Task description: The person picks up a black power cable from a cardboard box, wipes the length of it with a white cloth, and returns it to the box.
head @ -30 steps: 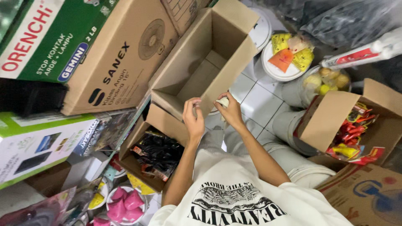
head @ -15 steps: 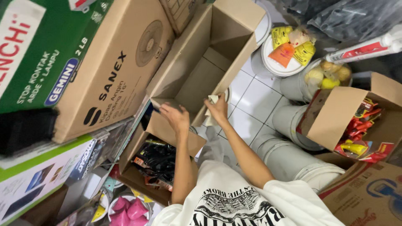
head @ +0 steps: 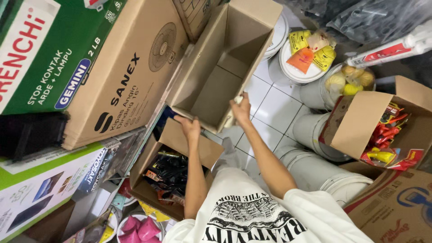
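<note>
Both hands had shifted since half a second earlier: the left hand [head: 190,128] had risen off the lower box to the near rim of the empty cardboard box [head: 216,90], while the right hand [head: 241,109] stayed at that rim's other corner. The box stood tipped on its side with its mouth toward the person, seemingly steadied at the rim to keep it from rolling. Left fingers curled over the edge; the right closed around a small pale object [head: 237,100], too small to identify. Below, an open carton of dark packets [head: 167,173] sat on the floor. To the left leaned a large brown carton with a fan drawing [head: 128,72] and a green-and-white box [head: 45,49]. At right, an open box of red and yellow packs [head: 387,135] rested on white buckets [head: 315,130], one topped with yellow sachets [head: 310,49].
</note>
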